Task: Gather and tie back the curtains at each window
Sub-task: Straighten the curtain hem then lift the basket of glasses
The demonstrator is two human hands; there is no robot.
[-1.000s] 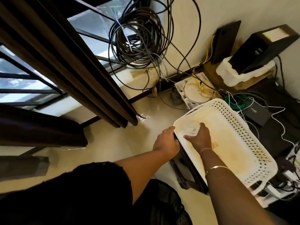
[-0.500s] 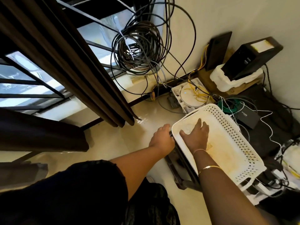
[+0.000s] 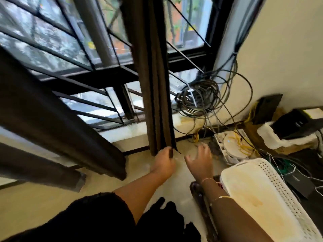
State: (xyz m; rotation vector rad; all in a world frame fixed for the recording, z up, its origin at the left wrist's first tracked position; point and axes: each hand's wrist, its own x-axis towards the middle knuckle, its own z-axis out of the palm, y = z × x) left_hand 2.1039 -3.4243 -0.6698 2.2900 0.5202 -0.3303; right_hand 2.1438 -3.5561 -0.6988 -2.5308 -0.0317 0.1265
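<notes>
Dark brown curtain (image 3: 153,81) — narrow bunched folds, L hand (image 3: 163,163) gripping hem.

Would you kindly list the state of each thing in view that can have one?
Dark brown pleated curtain: gathered in folds, untied.
Left hand: grips the curtain's lower end.
Right hand: open, fingers spread, holding nothing.
Black cable bundle: coiled, loose strands trailing.
White round device: blue light lit.
</notes>
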